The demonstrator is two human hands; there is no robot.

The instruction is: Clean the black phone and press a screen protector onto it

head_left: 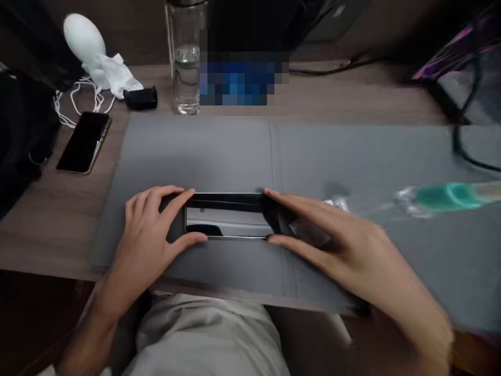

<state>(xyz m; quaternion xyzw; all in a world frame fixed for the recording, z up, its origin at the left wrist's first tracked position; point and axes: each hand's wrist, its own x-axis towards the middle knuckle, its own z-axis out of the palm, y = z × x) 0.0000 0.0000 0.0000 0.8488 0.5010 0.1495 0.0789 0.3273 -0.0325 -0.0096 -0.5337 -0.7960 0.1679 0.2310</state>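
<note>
A smartphone point(230, 216) lies sideways above the grey desk mat point(195, 151), its glossy dark screen facing up and reflecting light. Thumb and index finger of my left hand point(146, 230) grip the long edges near its left end. At the other end, my right hand point(336, 235) pinches the same two edges between thumb and fingers. Some crinkled clear plastic point(313, 232) shows between the right thumb and fingers, partly hidden; whether the hand touches it I cannot tell.
Right of my hands lies a blurred green tube-like thing point(446, 199) with a clear end. A second phone point(84, 142) rests at left, near a small black case point(141, 98) and a white egg-shaped object point(83, 36). Behind the mat stands a water bottle point(187, 78); black cable point(457, 125) runs right.
</note>
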